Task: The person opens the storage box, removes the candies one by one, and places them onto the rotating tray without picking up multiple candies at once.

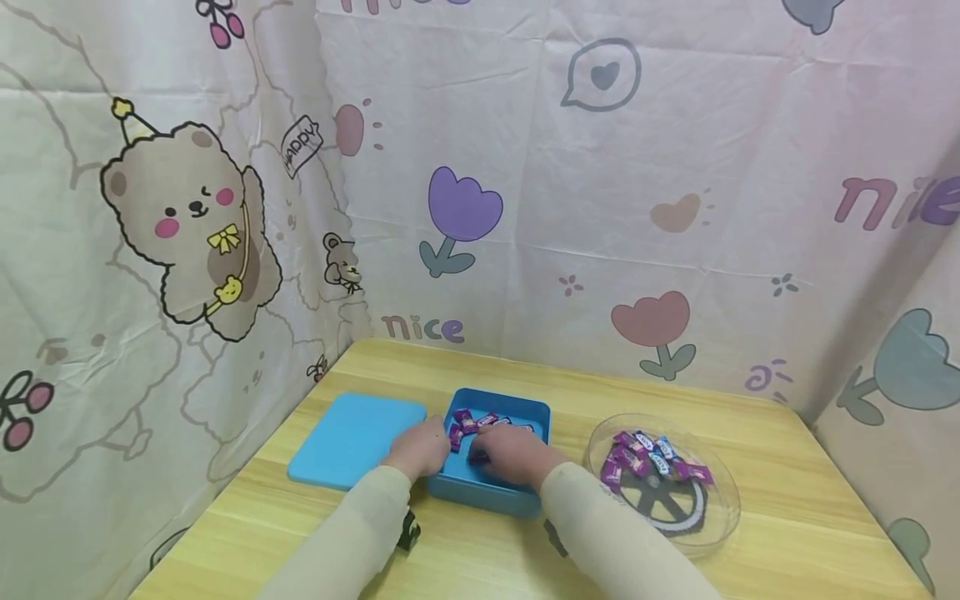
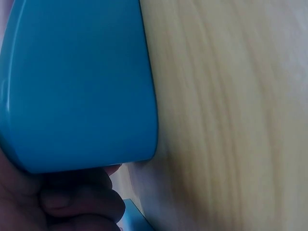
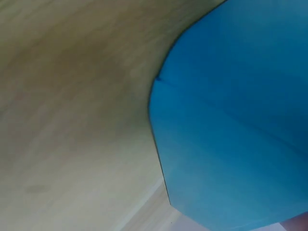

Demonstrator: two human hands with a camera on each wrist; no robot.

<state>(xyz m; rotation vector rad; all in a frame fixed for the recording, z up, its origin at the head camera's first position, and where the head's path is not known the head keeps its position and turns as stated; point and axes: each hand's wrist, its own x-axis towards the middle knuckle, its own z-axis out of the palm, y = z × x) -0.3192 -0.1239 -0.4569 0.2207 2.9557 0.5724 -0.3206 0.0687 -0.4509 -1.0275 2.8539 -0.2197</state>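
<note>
A blue rectangular box [image 1: 483,497] stands on the table, with several purple-wrapped candies [image 1: 467,421] towards the back of its floor. My left hand [image 1: 422,448] grips the box's left wall; in the left wrist view its curled fingers [image 2: 82,204] lie against the side. My right hand [image 1: 517,454] reaches over the right wall into the box, and its fingertips pinch a small dark candy [image 1: 477,454], mostly hidden by the hand. In the right wrist view the box's outer wall [image 3: 231,144] fills the right half, and only a sliver of hand shows.
To the left lies a flat light-blue lid [image 1: 356,437]. A clear round dish [image 1: 731,508] on the right holds several purple and blue-white wrapped candies [image 1: 633,454], with a dark wheel-like pattern beneath. Patterned cloth [image 1: 525,208] hangs behind and beside the wooden table [image 1: 787,500].
</note>
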